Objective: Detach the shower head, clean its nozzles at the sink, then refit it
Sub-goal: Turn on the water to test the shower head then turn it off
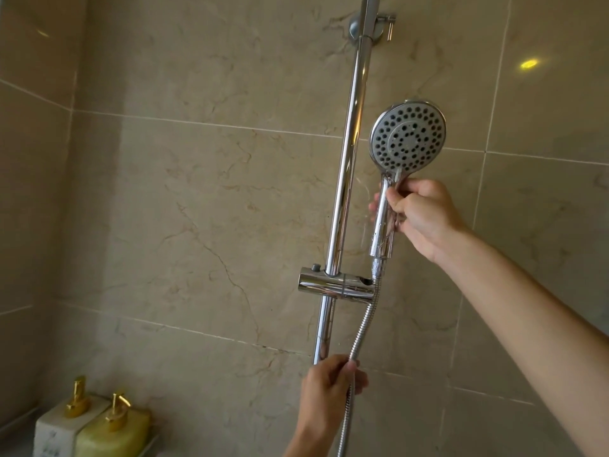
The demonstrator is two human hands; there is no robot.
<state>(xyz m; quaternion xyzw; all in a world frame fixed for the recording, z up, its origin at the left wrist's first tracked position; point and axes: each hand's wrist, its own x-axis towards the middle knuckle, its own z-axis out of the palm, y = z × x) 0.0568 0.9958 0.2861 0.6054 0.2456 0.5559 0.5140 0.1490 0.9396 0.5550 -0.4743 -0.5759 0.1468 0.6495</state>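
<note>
Gripping shower head (408,137), right hand (420,212); left hand (329,384) holds hose (361,328).

Two pump bottles (94,423) on rack (150,446)

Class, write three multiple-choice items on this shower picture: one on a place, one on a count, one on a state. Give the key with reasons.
1. Where is the shower head?
A. to the right of the rail
B. left of the rail
C. on the floor

2. How many gold-pump bottles stand at lower left?
A. one
B. two
C. four

3. What is the left hand doing?
A. hanging idle
B. pressing the wall
C. holding the hose

Key: 1 A, the right hand holds its handle just right of the rail; 2 B, two pumps show side by side; 3 C, its fingers curl round the hose.
</note>
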